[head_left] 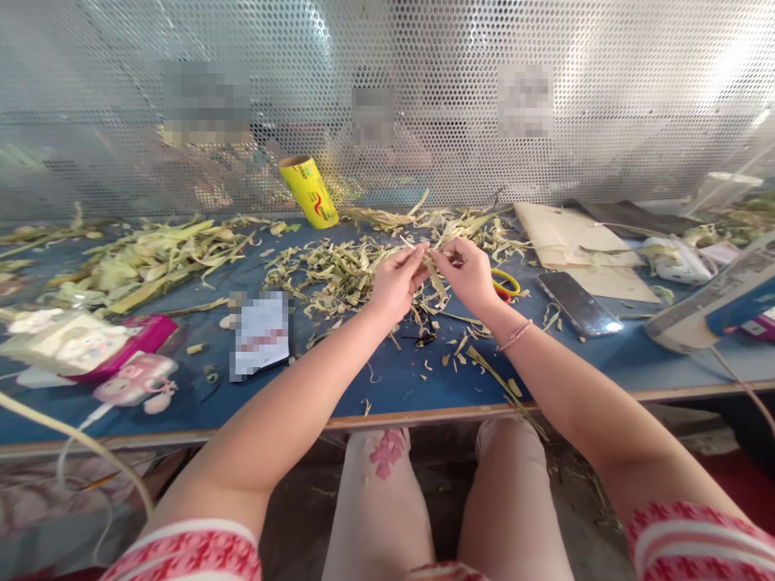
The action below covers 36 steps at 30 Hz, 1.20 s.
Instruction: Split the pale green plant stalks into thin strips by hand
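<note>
Nearest, the seated person's legs and red-and-white sleeves show below and beside the worn edge of a blue table. Small clippings are scattered toward that edge. On the left, a pink case with a white cable sits in front of a magenta-and-white package; a phone, its screen obscured, lies between these and the left forearm. Over the middle of the table, the left hand and right hand are close together. Thumb and forefinger of each are closed in a pinch on a pale leaf strip; the exact contact is too small to tell. Beside the right wrist lies a yellow loop handle, with a dark-screened phone farther right. Behind the hands is a heap of shredded leaf, with longer husks heaped to the left. Beyond, a yellow roll stands tilted near a perforated metal screen.
</note>
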Each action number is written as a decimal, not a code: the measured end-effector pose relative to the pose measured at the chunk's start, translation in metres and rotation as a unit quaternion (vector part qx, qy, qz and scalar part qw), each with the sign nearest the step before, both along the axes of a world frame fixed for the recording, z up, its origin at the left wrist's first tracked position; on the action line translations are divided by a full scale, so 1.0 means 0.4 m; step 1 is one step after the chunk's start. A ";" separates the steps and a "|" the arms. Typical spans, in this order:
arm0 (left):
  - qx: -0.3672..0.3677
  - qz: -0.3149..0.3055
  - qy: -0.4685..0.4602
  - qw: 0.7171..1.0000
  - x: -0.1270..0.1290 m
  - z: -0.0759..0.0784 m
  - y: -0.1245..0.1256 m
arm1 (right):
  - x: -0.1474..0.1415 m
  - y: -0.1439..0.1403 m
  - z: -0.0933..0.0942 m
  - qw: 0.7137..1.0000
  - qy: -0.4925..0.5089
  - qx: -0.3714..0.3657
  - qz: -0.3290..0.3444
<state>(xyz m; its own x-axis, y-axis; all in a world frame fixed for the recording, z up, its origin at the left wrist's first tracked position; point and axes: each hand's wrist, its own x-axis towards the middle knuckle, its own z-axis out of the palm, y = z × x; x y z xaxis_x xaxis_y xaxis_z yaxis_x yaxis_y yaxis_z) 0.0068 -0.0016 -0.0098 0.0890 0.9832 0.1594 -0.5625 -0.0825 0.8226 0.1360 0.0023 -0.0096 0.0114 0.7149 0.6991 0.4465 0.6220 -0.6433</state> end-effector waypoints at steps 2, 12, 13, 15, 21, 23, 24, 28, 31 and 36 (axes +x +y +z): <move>-0.010 0.008 0.004 1.000 0.000 0.000 0.000 | -0.002 -0.003 0.000 1.000 -0.004 0.002 0.018; -0.040 0.001 -0.004 0.999 -0.002 0.004 -0.003 | -0.006 -0.001 -0.008 0.999 -0.027 -0.003 0.027; -0.042 -0.001 -0.005 0.999 -0.002 0.005 -0.004 | -0.005 -0.001 -0.008 0.999 -0.020 -0.011 0.026; -0.047 -0.005 -0.011 0.999 -0.002 0.006 -0.004 | -0.004 0.001 -0.007 0.999 0.001 -0.030 0.025; -0.050 -0.003 -0.014 0.999 -0.003 0.003 0.005 | -0.003 0.008 -0.008 0.992 0.086 -0.084 0.047; -0.045 -0.005 -0.012 0.999 -0.003 0.000 0.007 | -0.003 0.009 -0.009 0.987 0.108 -0.101 0.059; -0.042 -0.006 -0.010 0.999 -0.003 -0.001 0.008 | -0.004 0.010 -0.009 0.986 0.115 -0.104 0.062; -0.033 -0.004 -0.001 0.999 0.000 -0.003 0.006 | -0.004 0.011 -0.009 0.986 0.122 -0.093 0.071; -0.038 -0.001 0.009 0.999 0.002 -0.003 0.003 | -0.003 0.009 -0.009 0.987 0.119 -0.087 0.067; -0.043 -0.003 0.022 0.999 0.003 -0.003 0.001 | -0.003 0.012 -0.010 0.989 0.119 -0.083 0.040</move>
